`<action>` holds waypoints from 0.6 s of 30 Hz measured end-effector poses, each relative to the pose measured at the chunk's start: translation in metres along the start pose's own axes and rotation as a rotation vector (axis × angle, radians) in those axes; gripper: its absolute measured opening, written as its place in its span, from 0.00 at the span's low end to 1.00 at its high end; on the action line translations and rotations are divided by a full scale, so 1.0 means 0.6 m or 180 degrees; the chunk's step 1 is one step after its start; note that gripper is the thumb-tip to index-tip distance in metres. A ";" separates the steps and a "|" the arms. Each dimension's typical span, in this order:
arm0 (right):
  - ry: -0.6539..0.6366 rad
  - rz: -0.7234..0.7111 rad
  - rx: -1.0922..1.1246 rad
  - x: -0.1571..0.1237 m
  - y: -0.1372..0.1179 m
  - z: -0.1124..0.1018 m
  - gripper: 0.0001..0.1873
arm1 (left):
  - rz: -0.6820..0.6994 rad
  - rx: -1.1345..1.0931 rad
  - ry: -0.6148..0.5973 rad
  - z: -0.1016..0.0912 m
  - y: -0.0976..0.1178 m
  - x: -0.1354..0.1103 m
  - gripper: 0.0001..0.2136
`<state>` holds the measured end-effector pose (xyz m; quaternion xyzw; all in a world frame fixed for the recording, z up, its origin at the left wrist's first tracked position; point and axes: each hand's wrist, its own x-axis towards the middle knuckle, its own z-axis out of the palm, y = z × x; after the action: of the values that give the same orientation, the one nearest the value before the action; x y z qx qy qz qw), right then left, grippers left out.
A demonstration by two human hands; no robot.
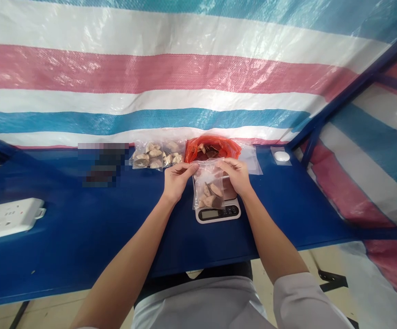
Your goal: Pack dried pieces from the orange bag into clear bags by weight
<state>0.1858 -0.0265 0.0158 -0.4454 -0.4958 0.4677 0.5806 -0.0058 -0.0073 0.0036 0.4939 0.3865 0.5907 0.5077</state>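
Head view: clear bag (206,191) of brown chunks (209,194) in both hands (177,180) (236,175)

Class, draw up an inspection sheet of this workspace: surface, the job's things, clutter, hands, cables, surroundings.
surface: blue table
job's things: clear plastic bag of brownish pieces over a digital scale; orange plastic bag behind
clutter: second clear bag of pieces; white round object; one item hidden by blurring
hands: left hand and right hand pinch the clear bag's top
cables: nothing seen; white power strip at left
surroundings: striped tarpaulin, blue frame
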 end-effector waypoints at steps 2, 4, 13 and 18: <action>0.0022 -0.0025 -0.0055 -0.001 -0.001 0.000 0.14 | -0.0061 0.0044 -0.0023 0.000 0.000 0.000 0.14; 0.0014 -0.0047 -0.0166 -0.002 -0.002 0.000 0.14 | -0.0110 0.0091 -0.0071 0.000 0.001 -0.001 0.14; -0.0034 -0.0084 -0.0259 -0.004 -0.009 0.005 0.15 | 0.0140 0.0198 -0.0048 0.001 0.003 -0.002 0.12; 0.0011 -0.0013 -0.0181 -0.003 -0.012 0.012 0.18 | 0.0144 0.0213 -0.0037 0.000 0.000 0.000 0.12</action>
<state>0.1795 -0.0292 0.0236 -0.4614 -0.5088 0.4515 0.5695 -0.0055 -0.0075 0.0034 0.5226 0.3918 0.5859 0.4797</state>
